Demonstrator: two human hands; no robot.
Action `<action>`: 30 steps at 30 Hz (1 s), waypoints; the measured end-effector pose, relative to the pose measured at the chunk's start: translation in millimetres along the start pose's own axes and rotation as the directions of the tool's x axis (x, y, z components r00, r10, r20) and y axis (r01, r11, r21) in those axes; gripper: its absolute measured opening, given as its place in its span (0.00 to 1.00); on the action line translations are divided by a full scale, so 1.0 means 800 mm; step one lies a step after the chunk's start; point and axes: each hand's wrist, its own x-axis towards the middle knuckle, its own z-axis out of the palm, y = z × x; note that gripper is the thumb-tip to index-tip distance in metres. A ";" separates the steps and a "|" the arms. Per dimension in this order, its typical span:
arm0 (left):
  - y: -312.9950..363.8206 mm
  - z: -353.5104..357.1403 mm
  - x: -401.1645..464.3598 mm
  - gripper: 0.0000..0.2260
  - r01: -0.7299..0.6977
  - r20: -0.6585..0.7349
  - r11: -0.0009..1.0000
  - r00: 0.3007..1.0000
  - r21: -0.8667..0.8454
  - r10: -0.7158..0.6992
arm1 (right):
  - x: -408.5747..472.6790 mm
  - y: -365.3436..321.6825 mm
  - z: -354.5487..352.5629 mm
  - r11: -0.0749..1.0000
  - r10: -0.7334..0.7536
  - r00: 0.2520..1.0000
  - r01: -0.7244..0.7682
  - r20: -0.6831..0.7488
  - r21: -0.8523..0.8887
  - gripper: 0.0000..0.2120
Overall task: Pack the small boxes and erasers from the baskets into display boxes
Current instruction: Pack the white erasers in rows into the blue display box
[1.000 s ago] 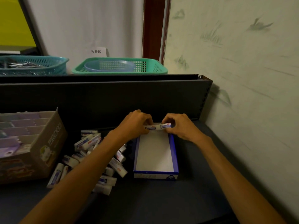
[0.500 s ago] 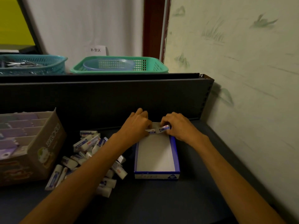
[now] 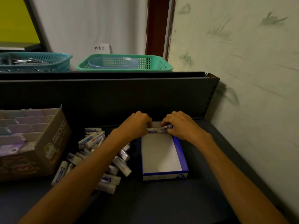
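A blue-and-white display box (image 3: 182,164) lies open on the dark shelf, its white floor bare. At its far end my left hand (image 3: 137,125) pinches one white eraser with a blue sleeve (image 3: 152,131), lying level. Beside it my right hand (image 3: 181,125) pinches a second eraser (image 3: 166,128), tilted up to the right. The two erasers almost meet end to end. A loose pile of several more erasers (image 3: 97,152) lies left of the box, partly under my left forearm.
A cardboard box (image 3: 48,149) with purple items in dividers stands at the left. On the ledge behind are a teal basket (image 3: 35,62) and a green basket (image 3: 124,63) holding a blue bowl. A wall runs close on the right.
Both hands have lowered the two erasers a little toward the far end of the display box. The right eraser has tilted more. The pile has not moved.
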 end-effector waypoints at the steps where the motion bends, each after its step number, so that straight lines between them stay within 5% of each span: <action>1: -0.001 0.001 0.001 0.10 0.004 0.000 1.000 1.000 -0.003 -0.004 | 0.000 0.001 0.001 1.000 0.001 1.000 -0.001 -0.004 0.009 0.12; 11: -0.002 0.007 0.002 0.06 0.033 -0.049 0.998 0.998 -0.050 -0.035 | 0.000 0.003 -0.009 0.987 -0.013 1.000 0.012 0.006 0.163 0.09; 17: -0.002 0.006 0.003 0.05 0.042 -0.035 0.997 0.998 -0.068 -0.044 | 0.005 0.004 0.001 0.994 0.044 0.999 -0.046 0.019 0.103 0.11; 30: -0.006 0.006 0.006 0.05 0.022 -0.029 0.998 0.999 -0.051 -0.023 | 0.020 0.000 0.014 0.995 -0.088 0.996 0.088 0.006 -0.048 0.10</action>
